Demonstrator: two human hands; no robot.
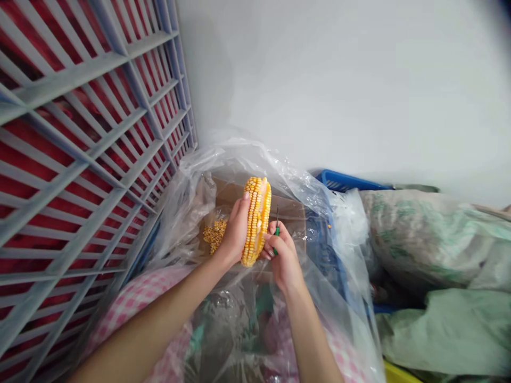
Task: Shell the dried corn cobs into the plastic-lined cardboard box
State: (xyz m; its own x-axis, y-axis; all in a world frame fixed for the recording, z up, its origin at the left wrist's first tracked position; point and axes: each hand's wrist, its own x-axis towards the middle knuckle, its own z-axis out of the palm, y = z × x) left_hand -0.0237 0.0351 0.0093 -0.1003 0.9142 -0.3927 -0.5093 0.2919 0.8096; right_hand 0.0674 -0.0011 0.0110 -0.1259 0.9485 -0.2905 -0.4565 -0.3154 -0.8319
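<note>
My left hand (pixel 236 226) is wrapped round an ear of corn (pixel 252 223), held upright above a plastic-lined box. Along the side of the ear facing my right hand runs a bare strip where kernels are gone. My right hand (pixel 284 250) is closed on a small screwdriver (pixel 276 239) with a green handle and a thin dark shaft pointing up. Its fingers are close beside the ear; whether they touch it I cannot tell. Below and left of the ear lies a pile of loose yellow kernels (pixel 214 234), partly behind my left hand.
A clear plastic sheet (pixel 279 159) drapes over the cardboard (pixel 235 192) and my lap. At left stands a tall grey slatted crate (pixel 120 181) with red behind it. To the right are a blue basket (pixel 351 181), a stuffed sack (pixel 415 234) and green cloth (pixel 451 330). A white wall rises behind.
</note>
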